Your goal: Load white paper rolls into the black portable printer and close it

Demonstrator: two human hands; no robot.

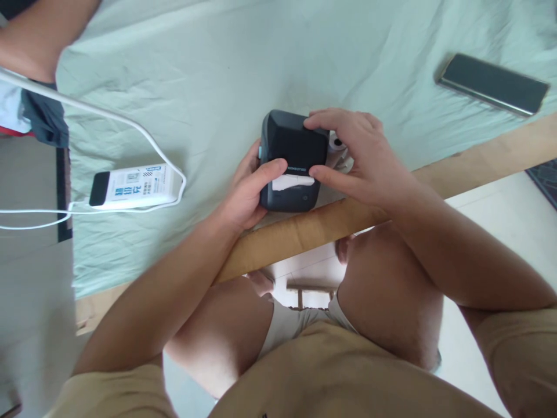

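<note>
A small black device [296, 139] with rounded corners lies near the wooden edge of the cloth-covered surface. White paper [292, 182] sticks out of a slot across its lower part. My left hand [252, 188] grips the device's left side, thumb on top beside the paper. On the right side, my right hand [352, 151] holds the device between its thumb, near the slot, and fingers at the upper right corner. Just right of the device, a small white roll [336, 141] is partly hidden by my right hand.
A white power bank [137, 186] with a white cable [143, 132] lies at the left. A dark phone [494, 84] rests at the upper right. Another person's arm [39, 38] reaches in at the upper left. The wooden edge [300, 235] runs below my hands.
</note>
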